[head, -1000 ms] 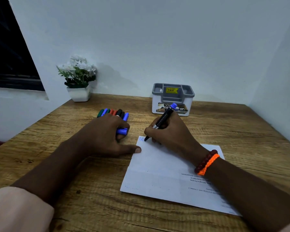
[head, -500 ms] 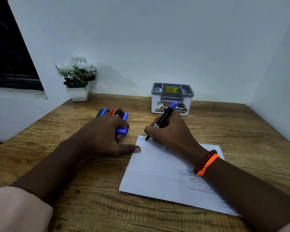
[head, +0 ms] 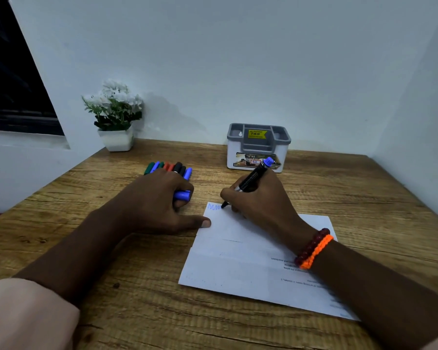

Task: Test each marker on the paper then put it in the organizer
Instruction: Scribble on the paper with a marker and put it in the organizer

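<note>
My right hand [head: 259,202] grips a black marker with a blue end [head: 253,176], its tip touching the top left corner of the white paper [head: 233,263], where a blue zigzag line shows. My left hand [head: 152,200] rests on the table with a blue marker cap [head: 182,195] held in its fingers, and its thumb presses the paper's left edge. Behind that hand lies a row of several markers [head: 171,168] in green, blue, red and black. The grey and white organizer [head: 258,145] stands at the back of the table.
A small white pot with white flowers [head: 115,114] stands at the back left corner. Walls close the wooden table [head: 339,188] at the back and right. A dark window is at the left.
The marker tip has moved slightly to the right along the paper's top edge, and the blue zigzag has grown longer. My left hand has stayed in place.
</note>
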